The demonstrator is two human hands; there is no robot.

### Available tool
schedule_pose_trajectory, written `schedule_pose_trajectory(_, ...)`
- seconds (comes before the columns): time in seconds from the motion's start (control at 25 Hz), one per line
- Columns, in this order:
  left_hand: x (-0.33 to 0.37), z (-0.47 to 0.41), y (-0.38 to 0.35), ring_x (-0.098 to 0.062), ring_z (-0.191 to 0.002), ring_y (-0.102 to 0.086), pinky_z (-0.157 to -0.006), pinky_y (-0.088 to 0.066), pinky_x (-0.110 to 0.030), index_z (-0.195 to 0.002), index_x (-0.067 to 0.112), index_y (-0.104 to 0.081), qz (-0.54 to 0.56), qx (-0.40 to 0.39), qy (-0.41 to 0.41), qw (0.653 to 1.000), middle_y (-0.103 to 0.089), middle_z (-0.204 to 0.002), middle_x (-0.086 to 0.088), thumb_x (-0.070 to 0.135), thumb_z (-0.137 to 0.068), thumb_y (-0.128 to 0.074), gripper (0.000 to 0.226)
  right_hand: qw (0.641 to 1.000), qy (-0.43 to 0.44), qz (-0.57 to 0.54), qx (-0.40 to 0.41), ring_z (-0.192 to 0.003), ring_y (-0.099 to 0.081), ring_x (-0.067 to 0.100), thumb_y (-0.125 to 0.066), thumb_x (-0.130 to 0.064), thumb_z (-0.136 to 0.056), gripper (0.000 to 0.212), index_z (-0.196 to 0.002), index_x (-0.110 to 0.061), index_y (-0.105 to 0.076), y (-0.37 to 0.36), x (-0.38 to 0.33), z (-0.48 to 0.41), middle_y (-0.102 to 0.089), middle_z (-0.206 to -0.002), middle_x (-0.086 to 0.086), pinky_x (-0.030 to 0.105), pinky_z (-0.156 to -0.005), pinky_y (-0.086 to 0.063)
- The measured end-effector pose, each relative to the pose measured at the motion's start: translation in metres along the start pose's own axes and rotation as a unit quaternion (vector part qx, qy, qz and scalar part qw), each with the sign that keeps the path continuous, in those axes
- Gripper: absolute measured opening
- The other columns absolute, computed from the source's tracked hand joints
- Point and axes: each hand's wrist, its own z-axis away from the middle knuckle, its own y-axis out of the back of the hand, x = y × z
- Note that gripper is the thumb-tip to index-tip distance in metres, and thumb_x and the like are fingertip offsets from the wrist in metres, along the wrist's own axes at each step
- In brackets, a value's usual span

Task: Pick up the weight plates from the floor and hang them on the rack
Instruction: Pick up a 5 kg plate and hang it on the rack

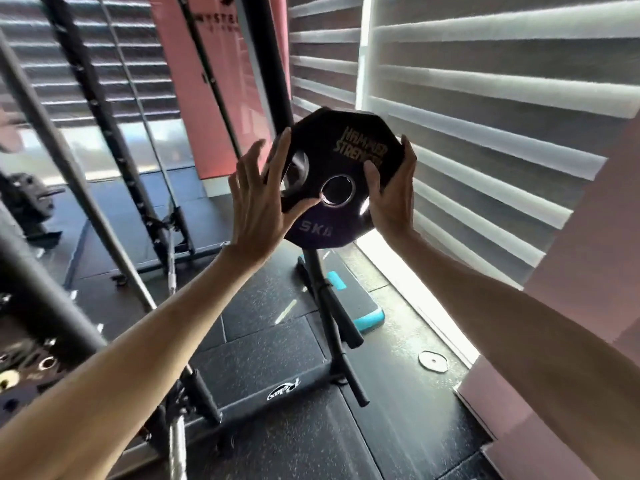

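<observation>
Weight comes first with the plate [341,174]: it is marked 5 kg, so I judge it dense and stiff, with flat faces that could slip under a loose hold. It is many-sided, and its straight edges and the cut-out slots in its face look like the safest places to take hold. It hangs in the air at the centre of the frame, clear of the floor [398,427], in front of the upright of the rack [333,344].

The right hand [391,199] clasps the plate's right edge, thumb on the face and fingers wrapped behind. The left hand [261,206] is spread wide with straight fingers; its thumb presses the face near the hub and one finger lies along the left edge, steadying, not clasping.

Bare pegs [346,323] stick out of the rack in the lower centre. Whether a peg sits behind the plate's centre hole is hidden. The hole must line up squarely with a peg, and fingers behind the plate could get pinched.

A small plate [433,362] lies on the floor at the lower right, near the blinds [485,98]. A teal-edged step [370,317] and a black box [263,362] crowd the rack's base, and a barbell [171,268] leans at the left.
</observation>
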Motion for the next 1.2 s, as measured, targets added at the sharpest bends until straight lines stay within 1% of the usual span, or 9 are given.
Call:
schedule_pose_trajectory(0.2, 0.001, 0.001, -0.007, -0.025, -0.137, -0.036, -0.107, -0.037, -0.041, -0.157, 0.023, -0.019, 0.013, 0.003, 0.002, 1.000, -0.035, -0.149, -0.012, 0.066, -0.086, -0.062, 0.094, 0.999, 0.032, -0.033, -0.015, -0.136, -0.043, 0.021, -0.047, -0.051, -0.098, 0.074, -0.152, -0.008, -0.020, -0.016, 0.019, -0.017, -0.039, -0.149, 0.012, 0.047, -0.109, -0.042)
schedule_pose_trajectory(0.32, -0.011, -0.009, -0.018, -0.024, -0.138, -0.035, -0.109, -0.036, -0.046, -0.157, 0.027, -0.016, -0.021, 0.004, 0.037, 0.999, -0.034, -0.150, -0.011, 0.068, -0.086, -0.060, 0.094, 0.998, 0.030, -0.043, -0.037, -0.132, -0.046, 0.025, -0.046, -0.057, -0.097, 0.075, -0.149, -0.009, -0.022, -0.031, 0.027, -0.035, -0.041, -0.144, 0.011, 0.050, -0.105, -0.044)
schedule_pose_trajectory(0.44, -0.026, -0.018, -0.030, -0.026, -0.137, -0.035, -0.107, -0.038, -0.048, -0.158, 0.030, -0.010, -0.052, -0.017, 0.052, 0.997, -0.035, -0.149, -0.013, 0.072, -0.085, -0.056, 0.096, 0.996, 0.045, -0.053, -0.060, -0.125, -0.049, 0.026, -0.051, -0.051, -0.097, 0.068, -0.144, -0.007, -0.028, -0.048, 0.036, -0.050, -0.044, -0.134, 0.010, 0.049, -0.100, -0.047)
schedule_pose_trajectory(0.56, -0.040, -0.030, -0.046, -0.029, -0.136, -0.036, -0.105, -0.039, -0.050, -0.158, 0.032, -0.004, -0.071, -0.041, 0.089, 0.993, -0.035, -0.146, -0.017, 0.076, -0.083, -0.052, 0.099, 0.992, 0.038, -0.080, -0.087, -0.119, -0.050, 0.025, -0.056, -0.042, -0.093, 0.063, -0.136, -0.002, -0.033, -0.064, 0.038, -0.070, -0.047, -0.127, 0.013, 0.039, -0.099, -0.048)
schedule_pose_trajectory(0.72, -0.060, -0.052, -0.063, -0.033, -0.130, -0.040, -0.101, -0.041, -0.053, -0.157, 0.035, -0.001, -0.111, -0.049, 0.100, 0.988, -0.039, -0.140, -0.020, 0.074, -0.083, -0.053, 0.099, 0.985, 0.012, -0.100, -0.142, -0.114, -0.054, 0.024, -0.058, -0.032, -0.092, 0.056, -0.129, 0.001, -0.032, -0.087, 0.040, -0.094, -0.049, -0.123, 0.016, 0.010, -0.085, -0.044)
schedule_pose_trajectory(0.84, -0.072, -0.066, -0.071, -0.033, -0.124, -0.046, -0.099, -0.045, -0.053, -0.157, 0.036, 0.003, -0.158, -0.060, 0.090, 0.982, -0.044, -0.135, -0.019, 0.073, -0.081, -0.053, 0.101, 0.982, -0.024, -0.089, -0.167, -0.114, -0.055, 0.025, -0.059, -0.030, -0.094, 0.055, -0.129, 0.000, -0.029, -0.100, 0.046, -0.102, -0.049, -0.125, 0.015, 0.026, -0.087, -0.047)
schedule_pose_trajectory(0.96, -0.077, -0.078, -0.077, -0.035, -0.112, -0.050, -0.091, -0.050, -0.055, -0.152, 0.042, 0.020, -0.163, -0.077, 0.099, 0.979, -0.049, -0.122, -0.020, 0.067, -0.081, -0.058, 0.108, 0.974, -0.078, -0.055, -0.205, -0.104, -0.063, 0.036, -0.059, -0.037, -0.095, 0.056, -0.126, -0.002, -0.027, -0.104, 0.044, -0.112, -0.056, -0.121, 0.017, 0.040, -0.082, -0.051)
schedule_pose_trajectory(1.12, -0.065, -0.081, -0.072, -0.036, -0.112, -0.051, -0.095, -0.047, -0.058, -0.154, 0.038, 0.015, -0.199, -0.109, 0.116, 0.967, -0.049, -0.122, -0.022, 0.057, -0.080, -0.069, 0.114, 0.949, -0.151, 0.038, -0.276, -0.095, -0.058, 0.027, -0.055, -0.043, -0.099, 0.063, -0.138, -0.004, -0.025, -0.085, 0.022, -0.118, -0.057, -0.115, 0.013, 0.034, -0.079, -0.043)
schedule_pose_trajectory(1.2, -0.059, -0.082, -0.061, -0.038, -0.121, -0.048, -0.101, -0.043, -0.059, -0.157, 0.035, 0.008, -0.204, -0.131, 0.118, 0.963, -0.045, -0.133, -0.024, 0.044, -0.080, -0.076, 0.114, 0.944, -0.153, 0.103, -0.275, -0.110, -0.056, 0.033, -0.058, -0.046, -0.096, 0.071, -0.145, -0.008, -0.024, -0.074, 0.007, -0.118, -0.051, -0.127, 0.017, 0.038, -0.087, -0.046)
